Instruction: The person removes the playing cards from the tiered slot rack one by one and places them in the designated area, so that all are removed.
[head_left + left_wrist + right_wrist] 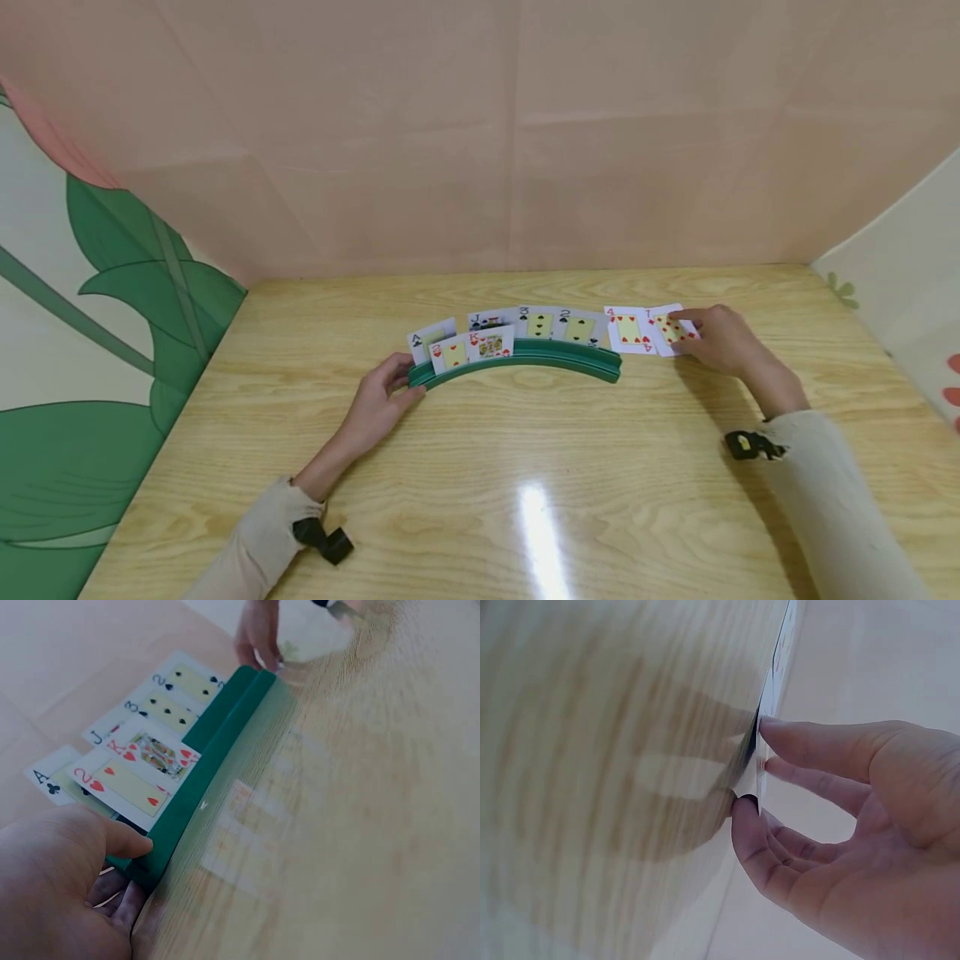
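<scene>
A curved green card holder (566,353) stands on the table with several playing cards upright in it. My left hand (378,403) grips its left end, thumb (135,841) in front and fingers behind. Nearest that hand are the ace of clubs (54,772), the two of hearts (453,356) and the king of hearts (492,343). At the back stand a jack (487,320), a three and a two of spades (579,327). Beyond the right end lie the four of hearts (628,330) and the seven of diamonds (663,335). My right hand (722,340) pinches the seven's right edge.
The wooden table (450,483) has a bright light reflection near its front. A pinkish cloth backdrop (480,167) rises behind it. Leaf-patterned panels (97,350) border the left side, and a pale panel (915,283) borders the right.
</scene>
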Demonstrator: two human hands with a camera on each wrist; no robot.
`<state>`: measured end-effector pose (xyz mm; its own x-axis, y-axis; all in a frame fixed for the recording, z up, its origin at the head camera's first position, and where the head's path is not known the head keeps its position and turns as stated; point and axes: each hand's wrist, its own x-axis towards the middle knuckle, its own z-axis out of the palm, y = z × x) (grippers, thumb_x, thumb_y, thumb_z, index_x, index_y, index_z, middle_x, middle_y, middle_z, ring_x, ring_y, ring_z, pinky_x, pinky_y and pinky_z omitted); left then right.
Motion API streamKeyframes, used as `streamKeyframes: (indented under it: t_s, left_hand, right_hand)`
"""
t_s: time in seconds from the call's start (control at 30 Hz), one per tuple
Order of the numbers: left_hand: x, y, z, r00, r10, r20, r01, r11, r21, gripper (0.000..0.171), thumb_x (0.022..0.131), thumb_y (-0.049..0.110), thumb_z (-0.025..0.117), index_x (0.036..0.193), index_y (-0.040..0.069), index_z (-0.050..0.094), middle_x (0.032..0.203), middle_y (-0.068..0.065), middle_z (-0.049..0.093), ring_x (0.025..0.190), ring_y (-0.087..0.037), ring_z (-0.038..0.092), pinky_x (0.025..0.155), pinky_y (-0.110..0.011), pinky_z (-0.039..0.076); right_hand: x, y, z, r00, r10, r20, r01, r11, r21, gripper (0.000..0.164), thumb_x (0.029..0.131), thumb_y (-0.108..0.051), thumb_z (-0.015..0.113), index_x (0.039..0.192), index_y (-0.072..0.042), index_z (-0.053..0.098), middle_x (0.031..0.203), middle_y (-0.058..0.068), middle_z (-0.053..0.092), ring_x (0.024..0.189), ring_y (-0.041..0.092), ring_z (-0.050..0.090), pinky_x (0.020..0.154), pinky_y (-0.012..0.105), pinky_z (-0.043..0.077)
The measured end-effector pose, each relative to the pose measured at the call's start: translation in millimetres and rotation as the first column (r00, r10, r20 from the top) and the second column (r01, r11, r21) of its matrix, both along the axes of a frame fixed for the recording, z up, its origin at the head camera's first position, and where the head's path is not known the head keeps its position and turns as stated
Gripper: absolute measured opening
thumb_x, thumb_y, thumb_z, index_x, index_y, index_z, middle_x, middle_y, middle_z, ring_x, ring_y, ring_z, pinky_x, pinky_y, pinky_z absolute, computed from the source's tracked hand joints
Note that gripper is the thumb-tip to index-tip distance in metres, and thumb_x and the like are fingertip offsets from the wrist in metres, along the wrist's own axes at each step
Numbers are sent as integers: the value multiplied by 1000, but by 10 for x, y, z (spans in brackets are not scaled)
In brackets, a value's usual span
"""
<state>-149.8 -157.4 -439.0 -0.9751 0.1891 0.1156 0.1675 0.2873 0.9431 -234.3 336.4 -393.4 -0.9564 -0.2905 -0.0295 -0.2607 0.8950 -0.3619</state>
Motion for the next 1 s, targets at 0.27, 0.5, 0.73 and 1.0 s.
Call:
streamKeyframes:
  t_s: [0.27, 0.5, 0.73, 1.0]
  left_hand:
    - [-45, -40, -123, 1000, 4, -21, -4, 1000, 19, 35, 92, 0, 67, 126, -2, 57, 130, -19, 59, 119, -28, 59, 105, -37, 49]
    - [-37, -41, -127, 1000, 9, -19, -9, 1000, 2, 33, 92, -1, 67, 124, 1, 59, 128, -16, 61, 117, -25, 60, 102, -31, 51]
    - [-26, -35, -119, 1000, 12, -16, -12, 1000, 0, 33, 92, 0, 67, 124, 1, 59, 128, -15, 60, 117, -25, 60, 102, -32, 51]
    - [-26, -35, -114, 1000, 12, -12, -12, 1000, 24, 34, 93, 1, 68, 125, -1, 58, 130, -18, 59, 119, -28, 59, 105, -37, 49]
  right_hand:
    - [10, -38, -5, 1000, 4, 18, -4, 1000, 27, 52, 90, -9, 71, 136, 8, 53, 78, 17, 52, 85, 38, 46, 76, 52, 41]
    - [22, -66, -4, 998, -25, 59, 23, 999, 47, 52, 93, -16, 69, 134, 11, 53, 104, 31, 64, 106, 47, 45, 87, 61, 42]
    - [39, -85, 6, 998, -34, 62, 31, 998, 48, 50, 93, -15, 68, 133, 11, 54, 112, 34, 61, 109, 49, 43, 89, 63, 41]
    - [42, -93, 11, 999, -16, 33, 14, 999, 52, 49, 93, -13, 67, 134, 10, 54, 89, 24, 60, 100, 43, 44, 80, 55, 41]
